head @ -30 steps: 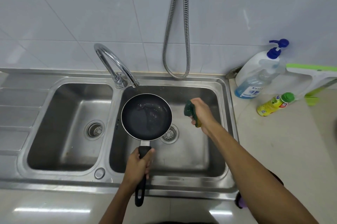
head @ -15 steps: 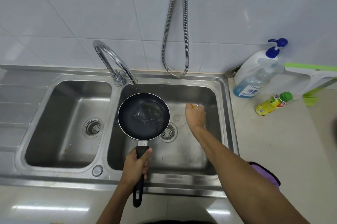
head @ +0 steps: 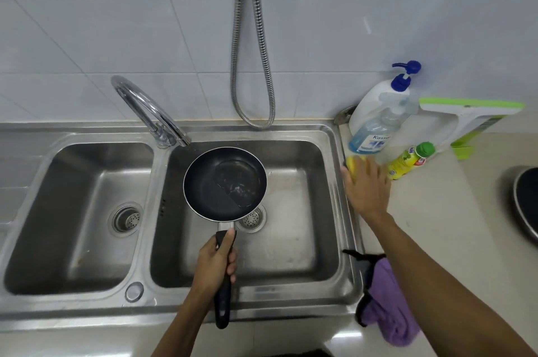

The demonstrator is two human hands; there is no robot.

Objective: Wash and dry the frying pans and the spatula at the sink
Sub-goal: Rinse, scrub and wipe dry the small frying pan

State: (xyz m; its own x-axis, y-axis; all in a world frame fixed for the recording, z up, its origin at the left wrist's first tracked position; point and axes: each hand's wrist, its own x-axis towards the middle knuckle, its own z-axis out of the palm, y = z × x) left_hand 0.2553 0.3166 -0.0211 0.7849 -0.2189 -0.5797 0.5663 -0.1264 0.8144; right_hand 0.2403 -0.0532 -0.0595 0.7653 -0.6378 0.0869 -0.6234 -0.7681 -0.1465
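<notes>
The left hand grips the black handle of a small frying pan, fingers curled round it, and holds the pan level over the right basin of the sink, just below the faucet. A little water pools in the pan. The right hand lies on the tabletop beside the sink, fingers straight and loosely spread over a yellow sponge, near a pump bottle. A second frying pan shows at the right edge, and a purple cloth hangs at the tabletop's front
</notes>
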